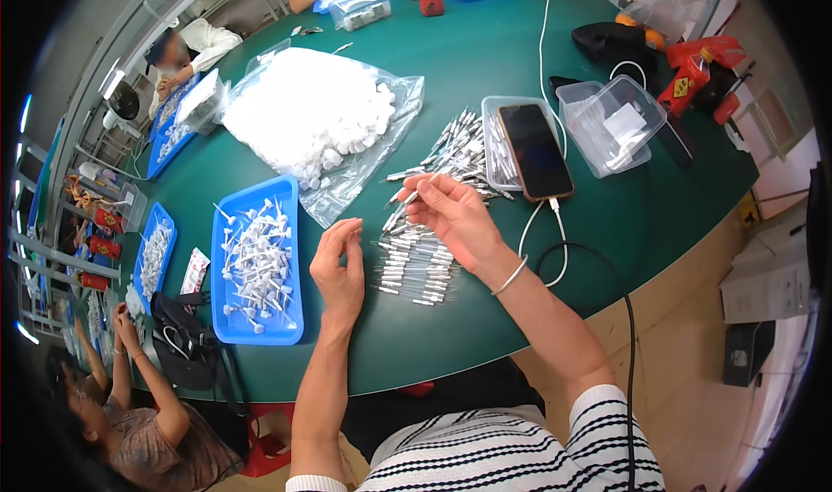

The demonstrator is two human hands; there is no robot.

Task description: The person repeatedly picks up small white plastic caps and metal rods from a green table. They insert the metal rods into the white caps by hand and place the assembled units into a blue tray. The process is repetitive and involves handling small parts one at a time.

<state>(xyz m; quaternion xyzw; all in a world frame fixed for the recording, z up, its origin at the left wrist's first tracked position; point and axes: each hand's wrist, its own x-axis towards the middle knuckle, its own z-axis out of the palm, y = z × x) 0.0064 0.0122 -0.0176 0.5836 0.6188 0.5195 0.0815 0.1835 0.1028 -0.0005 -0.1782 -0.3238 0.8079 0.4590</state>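
Observation:
My right hand (455,219) pinches a slender pen-like part (416,190) between thumb and fingers, above a loose heap of similar white-and-silver parts (455,150). Below it, more of these slim parts lie side by side in neat rows (416,271) on the green table. My left hand (338,267) is raised just left of the rows, its fingers curled in towards the thumb; whatever they hold, if anything, cannot be made out. To its left, a blue tray (299,297) carries many white-capped pieces with thin stems (258,262).
Beyond my left hand lies a clear bag of white caps (303,111). A phone (536,150) with a cable rests on a clear plastic box (503,176). Further right are empty clear boxes (611,124) and red bottles (685,85). Other people work around the green table (659,206).

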